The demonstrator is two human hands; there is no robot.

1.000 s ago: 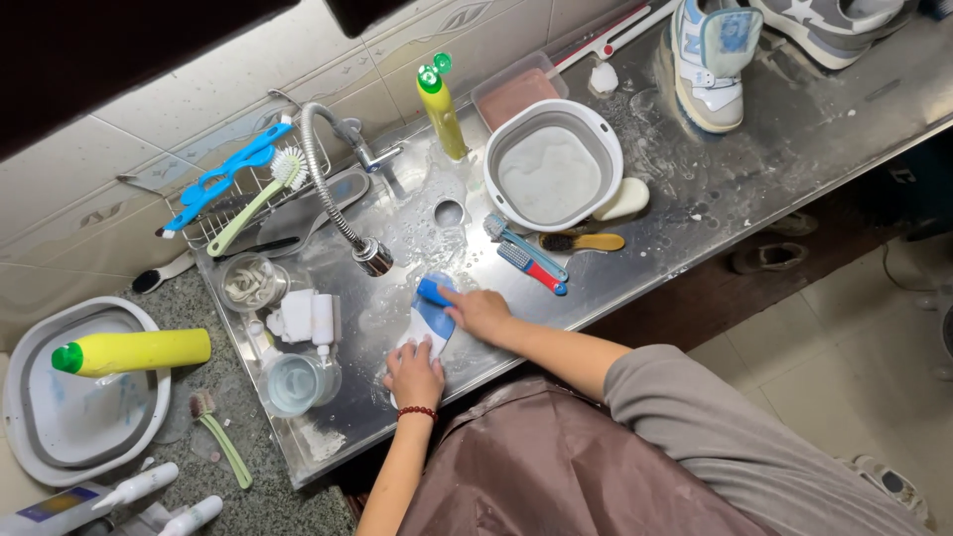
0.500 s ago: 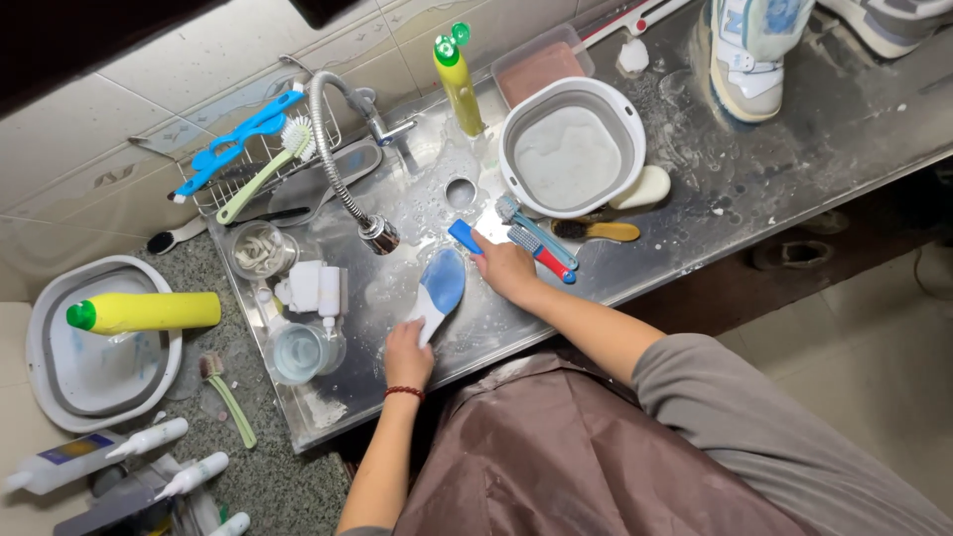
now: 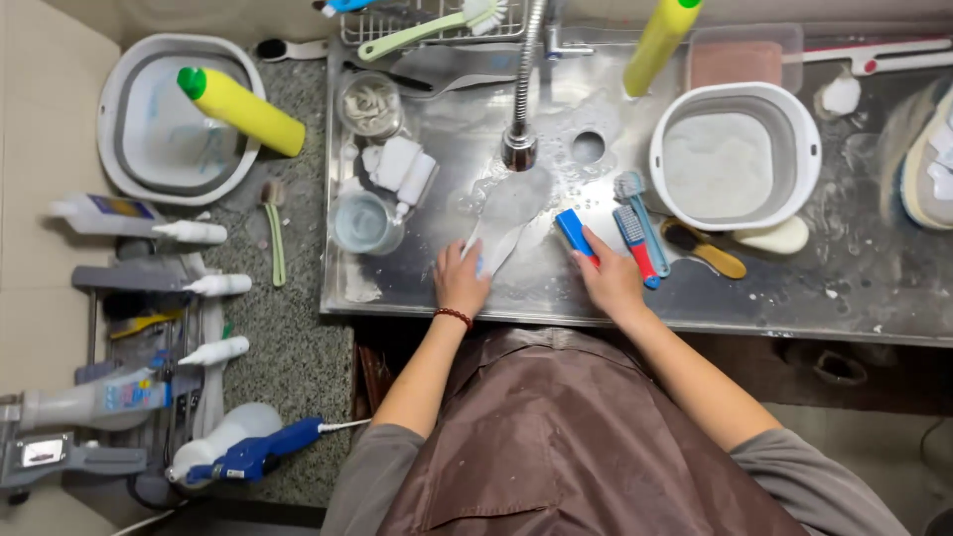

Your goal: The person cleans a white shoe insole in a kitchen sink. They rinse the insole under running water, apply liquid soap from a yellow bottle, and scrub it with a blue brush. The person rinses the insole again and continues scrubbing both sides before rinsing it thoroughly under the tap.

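My left hand [image 3: 461, 283] pins the near end of a pale shoe insole [image 3: 508, 210] that lies flat on the wet steel sink top [image 3: 814, 288], just below the faucet head [image 3: 519, 149]. My right hand [image 3: 612, 281] grips a small blue scrub brush [image 3: 573, 232] beside the insole's right edge. Soap foam spreads around the insole and the round drain hole [image 3: 588, 147].
A white basin [image 3: 667, 189] of soapy water stands to the right, with several brushes [image 3: 635, 230] and a soap bar [image 3: 776, 236] before it. A sneaker [image 3: 928, 159] lies far right. Yellow bottles [image 3: 243, 109], a glass cup [image 3: 363, 222] and spray bottles [image 3: 194, 288] sit left.
The insole now shows a pale face instead of blue and lies flat under the faucet. My right hand has come nearer with the blue brush. The view shifted left.
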